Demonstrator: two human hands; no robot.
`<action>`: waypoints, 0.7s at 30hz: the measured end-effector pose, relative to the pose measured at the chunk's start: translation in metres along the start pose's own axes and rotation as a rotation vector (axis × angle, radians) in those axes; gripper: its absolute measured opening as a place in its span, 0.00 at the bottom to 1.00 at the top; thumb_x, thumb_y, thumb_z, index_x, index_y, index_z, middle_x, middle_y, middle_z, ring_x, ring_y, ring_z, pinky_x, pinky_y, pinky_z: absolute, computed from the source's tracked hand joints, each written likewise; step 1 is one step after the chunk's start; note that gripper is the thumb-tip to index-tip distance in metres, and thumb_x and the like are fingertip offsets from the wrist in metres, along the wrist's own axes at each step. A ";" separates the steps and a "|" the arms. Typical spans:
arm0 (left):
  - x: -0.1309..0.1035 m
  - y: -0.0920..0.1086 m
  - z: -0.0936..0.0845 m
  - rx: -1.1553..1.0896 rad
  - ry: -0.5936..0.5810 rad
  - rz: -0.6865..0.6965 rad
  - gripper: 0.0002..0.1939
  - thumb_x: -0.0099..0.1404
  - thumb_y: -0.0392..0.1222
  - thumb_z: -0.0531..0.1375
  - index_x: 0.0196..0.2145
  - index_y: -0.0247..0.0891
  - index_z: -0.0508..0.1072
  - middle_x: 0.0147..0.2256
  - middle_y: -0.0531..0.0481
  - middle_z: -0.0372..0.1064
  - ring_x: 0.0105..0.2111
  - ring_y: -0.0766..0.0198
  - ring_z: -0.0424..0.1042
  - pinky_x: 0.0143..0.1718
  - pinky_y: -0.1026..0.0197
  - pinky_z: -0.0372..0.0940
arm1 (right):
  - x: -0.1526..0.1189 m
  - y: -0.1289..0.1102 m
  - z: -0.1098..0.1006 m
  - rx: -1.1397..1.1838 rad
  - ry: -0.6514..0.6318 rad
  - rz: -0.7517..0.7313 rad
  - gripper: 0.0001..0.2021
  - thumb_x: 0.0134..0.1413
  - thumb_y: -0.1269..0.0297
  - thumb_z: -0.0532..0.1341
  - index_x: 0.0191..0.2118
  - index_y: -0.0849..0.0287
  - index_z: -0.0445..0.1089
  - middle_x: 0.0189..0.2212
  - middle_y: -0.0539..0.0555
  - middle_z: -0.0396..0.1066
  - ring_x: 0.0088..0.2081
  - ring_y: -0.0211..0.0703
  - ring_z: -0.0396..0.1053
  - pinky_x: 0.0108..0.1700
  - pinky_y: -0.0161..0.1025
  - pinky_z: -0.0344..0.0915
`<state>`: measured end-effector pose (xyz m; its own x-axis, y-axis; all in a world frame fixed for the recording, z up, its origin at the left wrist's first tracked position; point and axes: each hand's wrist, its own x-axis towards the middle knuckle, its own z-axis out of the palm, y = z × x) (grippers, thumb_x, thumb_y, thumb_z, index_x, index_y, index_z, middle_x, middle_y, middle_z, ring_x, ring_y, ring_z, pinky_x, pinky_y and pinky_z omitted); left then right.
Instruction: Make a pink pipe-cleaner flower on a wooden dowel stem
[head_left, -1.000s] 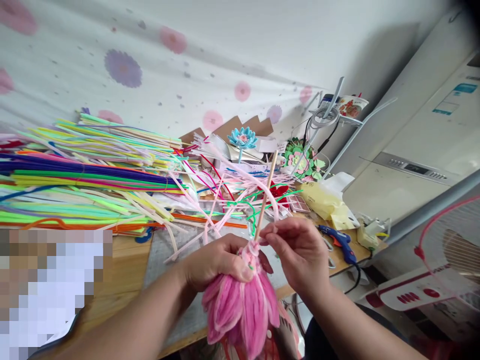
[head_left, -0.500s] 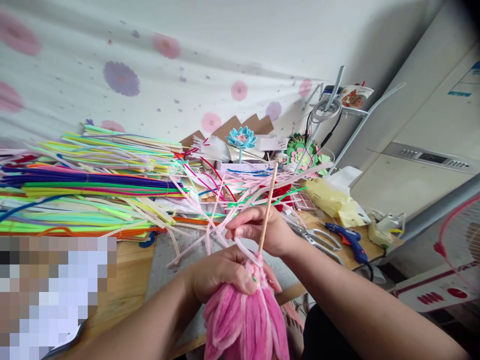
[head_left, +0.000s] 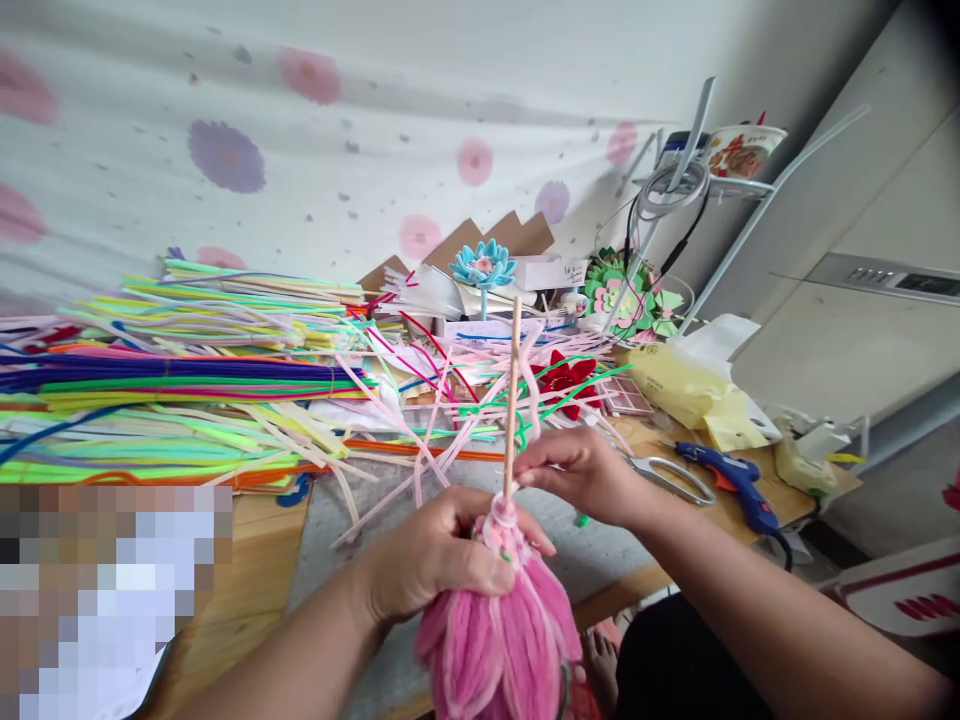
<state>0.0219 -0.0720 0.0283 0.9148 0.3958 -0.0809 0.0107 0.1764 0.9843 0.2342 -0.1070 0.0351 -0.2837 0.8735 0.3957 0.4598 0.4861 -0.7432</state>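
Note:
My left hand (head_left: 450, 555) is closed round the base of a pink pipe-cleaner flower (head_left: 499, 650), whose petals hang downward. A thin wooden stick (head_left: 513, 390) rises from the flower's base. Just right of the stick, my right hand (head_left: 585, 472) pinches a pale pink pipe cleaner (head_left: 532, 390). One end of that strip is wound about the base where the stick enters, and its free length stands up behind my fingers. The fingertips of my right hand are close beside the stick.
Bundles of coloured pipe cleaners (head_left: 187, 375) lie on the left. Loose pink strips, a red flower (head_left: 566, 383) and a blue flower (head_left: 484, 265) are behind my hands. Scissors (head_left: 675, 480), a blue glue gun (head_left: 731, 485) and a yellow bag (head_left: 682, 395) lie to the right.
My right hand has moved from behind the stick to its right side, carrying the pale pink pipe cleaner round. The stick now stands more upright. My left hand keeps its hold.

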 end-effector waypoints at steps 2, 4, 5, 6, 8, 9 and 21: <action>0.001 0.000 -0.001 0.042 0.074 0.021 0.19 0.46 0.43 0.64 0.38 0.35 0.79 0.30 0.51 0.70 0.29 0.64 0.63 0.32 0.63 0.56 | -0.012 -0.005 -0.010 -0.190 -0.004 -0.050 0.09 0.57 0.62 0.62 0.33 0.61 0.77 0.26 0.54 0.77 0.28 0.38 0.73 0.30 0.33 0.68; 0.003 0.000 -0.001 0.127 0.140 0.024 0.19 0.50 0.45 0.63 0.40 0.35 0.77 0.32 0.50 0.70 0.32 0.62 0.64 0.33 0.63 0.58 | -0.022 -0.012 -0.017 -0.366 0.016 -0.084 0.06 0.58 0.66 0.61 0.33 0.60 0.76 0.25 0.53 0.75 0.27 0.37 0.71 0.29 0.33 0.65; 0.003 -0.001 -0.001 0.199 0.182 0.029 0.17 0.52 0.46 0.62 0.39 0.35 0.76 0.32 0.51 0.69 0.32 0.62 0.65 0.33 0.63 0.58 | -0.026 -0.015 -0.018 -0.447 0.031 -0.107 0.06 0.58 0.68 0.61 0.33 0.59 0.75 0.25 0.52 0.73 0.27 0.37 0.69 0.29 0.33 0.64; 0.004 -0.001 -0.002 0.298 0.236 0.033 0.15 0.54 0.47 0.61 0.37 0.35 0.75 0.30 0.51 0.68 0.30 0.62 0.64 0.31 0.63 0.57 | -0.030 -0.019 -0.019 -0.518 0.049 -0.139 0.06 0.58 0.69 0.60 0.32 0.59 0.74 0.24 0.52 0.71 0.27 0.37 0.68 0.29 0.33 0.63; 0.006 -0.002 -0.001 0.564 0.373 0.033 0.10 0.57 0.47 0.59 0.30 0.37 0.73 0.25 0.54 0.65 0.27 0.64 0.61 0.28 0.63 0.54 | -0.035 -0.025 -0.017 -0.646 0.096 -0.236 0.07 0.58 0.72 0.59 0.31 0.59 0.73 0.25 0.52 0.68 0.27 0.38 0.65 0.29 0.35 0.62; 0.006 -0.003 -0.001 0.706 0.447 0.026 0.09 0.58 0.46 0.59 0.27 0.38 0.72 0.23 0.55 0.64 0.25 0.64 0.60 0.27 0.63 0.52 | -0.037 -0.028 -0.015 -0.706 0.123 -0.289 0.07 0.57 0.74 0.58 0.32 0.59 0.73 0.26 0.53 0.67 0.28 0.39 0.64 0.29 0.36 0.62; 0.002 0.001 0.011 1.494 0.582 -0.047 0.13 0.62 0.44 0.52 0.33 0.41 0.76 0.32 0.41 0.74 0.35 0.47 0.70 0.30 0.54 0.56 | 0.035 -0.075 0.005 -1.044 -0.226 -0.591 0.12 0.61 0.72 0.55 0.27 0.59 0.70 0.29 0.53 0.71 0.34 0.44 0.66 0.41 0.47 0.60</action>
<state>0.0287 -0.0812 0.0305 0.6353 0.7502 0.1834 0.7188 -0.6612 0.2149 0.1851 -0.1135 0.1017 -0.7705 0.5357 0.3456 0.6356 0.6874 0.3515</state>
